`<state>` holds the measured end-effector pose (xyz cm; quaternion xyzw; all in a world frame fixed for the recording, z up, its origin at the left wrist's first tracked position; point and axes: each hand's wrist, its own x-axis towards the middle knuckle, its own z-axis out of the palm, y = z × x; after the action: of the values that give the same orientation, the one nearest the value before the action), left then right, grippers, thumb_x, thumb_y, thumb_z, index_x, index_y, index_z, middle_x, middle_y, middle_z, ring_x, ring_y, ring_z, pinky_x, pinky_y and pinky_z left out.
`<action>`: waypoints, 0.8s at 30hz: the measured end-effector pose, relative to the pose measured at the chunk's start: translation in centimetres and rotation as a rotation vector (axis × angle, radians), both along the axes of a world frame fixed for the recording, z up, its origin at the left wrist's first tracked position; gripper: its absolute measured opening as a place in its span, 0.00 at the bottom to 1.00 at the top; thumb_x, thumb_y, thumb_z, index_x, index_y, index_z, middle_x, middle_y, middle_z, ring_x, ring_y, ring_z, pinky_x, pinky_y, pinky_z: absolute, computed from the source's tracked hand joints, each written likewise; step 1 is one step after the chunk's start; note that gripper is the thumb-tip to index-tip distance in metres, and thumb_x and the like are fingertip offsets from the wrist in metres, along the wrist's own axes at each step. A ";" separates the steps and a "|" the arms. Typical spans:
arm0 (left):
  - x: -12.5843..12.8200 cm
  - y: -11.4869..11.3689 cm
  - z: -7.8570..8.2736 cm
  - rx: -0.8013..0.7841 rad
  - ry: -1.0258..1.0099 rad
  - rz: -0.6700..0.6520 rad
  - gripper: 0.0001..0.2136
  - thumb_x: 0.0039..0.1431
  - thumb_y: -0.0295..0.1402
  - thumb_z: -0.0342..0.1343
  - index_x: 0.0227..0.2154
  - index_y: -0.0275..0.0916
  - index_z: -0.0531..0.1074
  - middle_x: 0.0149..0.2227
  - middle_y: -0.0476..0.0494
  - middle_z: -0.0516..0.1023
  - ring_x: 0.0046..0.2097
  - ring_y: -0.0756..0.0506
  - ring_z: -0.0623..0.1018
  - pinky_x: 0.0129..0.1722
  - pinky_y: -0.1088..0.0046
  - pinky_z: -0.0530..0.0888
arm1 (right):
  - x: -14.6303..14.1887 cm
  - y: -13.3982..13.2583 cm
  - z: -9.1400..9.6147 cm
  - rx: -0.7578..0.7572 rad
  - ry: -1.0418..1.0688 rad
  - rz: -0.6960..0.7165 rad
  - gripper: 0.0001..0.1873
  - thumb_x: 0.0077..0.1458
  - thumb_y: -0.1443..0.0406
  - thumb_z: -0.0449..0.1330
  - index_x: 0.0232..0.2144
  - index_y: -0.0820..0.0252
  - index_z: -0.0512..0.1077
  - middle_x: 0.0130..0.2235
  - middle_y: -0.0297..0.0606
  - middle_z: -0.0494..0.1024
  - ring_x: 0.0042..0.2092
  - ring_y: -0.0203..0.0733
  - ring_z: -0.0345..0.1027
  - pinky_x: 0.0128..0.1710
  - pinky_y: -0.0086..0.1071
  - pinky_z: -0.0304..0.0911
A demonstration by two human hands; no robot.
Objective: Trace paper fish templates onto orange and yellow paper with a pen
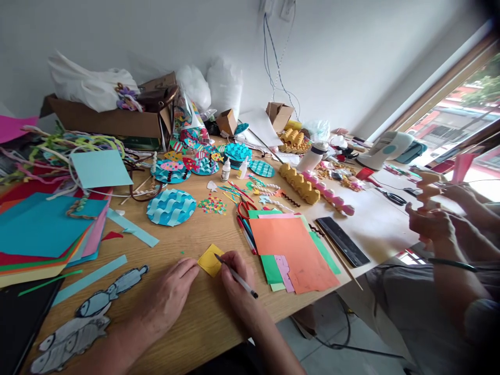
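Note:
A small yellow paper piece [209,259] lies on the wooden table [203,323] near its front edge. My left hand [169,292] rests flat beside it, fingertips touching its left edge, fingers stretched out. My right hand [235,277] is closed round a pencil [237,277], whose tip touches the yellow piece. Just right of my right hand sits a stack of coloured paper topped by an orange sheet [291,245].
Grey paper fish cutouts [78,323] lie at front left. A pile of coloured sheets [42,229], blue wave discs [171,207], red-handled scissors [245,208], a black ruler [342,240] and cardboard boxes [109,117] crowd the table. Another person's hands [429,219] work at the right.

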<state>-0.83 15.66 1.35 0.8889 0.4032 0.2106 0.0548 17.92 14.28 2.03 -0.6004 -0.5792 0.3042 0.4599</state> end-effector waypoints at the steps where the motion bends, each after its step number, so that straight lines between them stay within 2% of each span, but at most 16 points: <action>1: 0.1 0.0 -0.1 -0.005 0.020 -0.011 0.23 0.54 0.18 0.38 0.45 0.41 0.71 0.46 0.44 0.76 0.49 0.45 0.74 0.52 0.66 0.73 | -0.1 0.0 -0.1 0.009 -0.010 0.003 0.05 0.49 0.68 0.50 0.28 0.57 0.66 0.23 0.29 0.70 0.24 0.35 0.62 0.23 0.27 0.55; 5: 0.4 -0.6 -0.8 0.051 0.060 -0.013 0.25 0.54 0.17 0.38 0.49 0.41 0.70 0.49 0.44 0.75 0.52 0.45 0.73 0.52 0.66 0.73 | -0.3 -0.4 0.3 0.049 -0.026 0.064 0.04 0.52 0.67 0.51 0.28 0.57 0.66 0.22 0.29 0.69 0.23 0.34 0.61 0.22 0.26 0.55; 8: 0.6 -1.3 -1.4 0.089 0.080 -0.022 0.21 0.58 0.21 0.41 0.51 0.40 0.68 0.51 0.43 0.73 0.54 0.43 0.70 0.54 0.63 0.70 | -0.1 -0.7 1.0 0.097 -0.084 0.115 0.05 0.54 0.67 0.51 0.31 0.59 0.67 0.23 0.30 0.70 0.24 0.35 0.63 0.24 0.26 0.56; 11: 0.9 -1.9 -1.7 0.126 0.106 -0.050 0.18 0.59 0.26 0.46 0.53 0.39 0.66 0.54 0.42 0.72 0.56 0.41 0.69 0.56 0.60 0.67 | 0.5 -1.0 1.4 0.098 -0.121 0.063 0.06 0.55 0.67 0.51 0.31 0.59 0.68 0.25 0.33 0.72 0.27 0.36 0.66 0.26 0.26 0.59; 14: 1.1 -2.2 -1.7 0.155 0.117 -0.051 0.19 0.59 0.25 0.47 0.53 0.39 0.66 0.55 0.43 0.72 0.56 0.41 0.69 0.57 0.59 0.64 | 1.2 -1.3 1.4 0.087 -0.156 0.029 0.08 0.57 0.67 0.50 0.33 0.60 0.69 0.29 0.36 0.75 0.30 0.37 0.69 0.29 0.27 0.62; 18: 1.5 -2.3 -1.5 0.204 0.113 -0.031 0.18 0.59 0.26 0.46 0.52 0.38 0.66 0.54 0.42 0.72 0.55 0.42 0.69 0.56 0.60 0.63 | 1.6 -1.7 1.0 0.112 -0.244 0.071 0.08 0.59 0.67 0.50 0.37 0.59 0.70 0.34 0.38 0.78 0.34 0.39 0.72 0.31 0.28 0.64; 24: 2.1 -2.4 -0.7 0.192 0.095 0.034 0.16 0.61 0.28 0.45 0.50 0.37 0.68 0.51 0.40 0.74 0.52 0.41 0.71 0.52 0.59 0.66 | 1.5 -1.5 1.1 0.141 -0.230 0.142 0.08 0.60 0.68 0.50 0.40 0.58 0.68 0.36 0.40 0.78 0.37 0.40 0.72 0.34 0.29 0.64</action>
<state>1.28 13.23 0.63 0.8920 0.3984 0.2067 -0.0535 19.37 12.75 3.08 -0.5550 -0.6889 0.2237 0.4091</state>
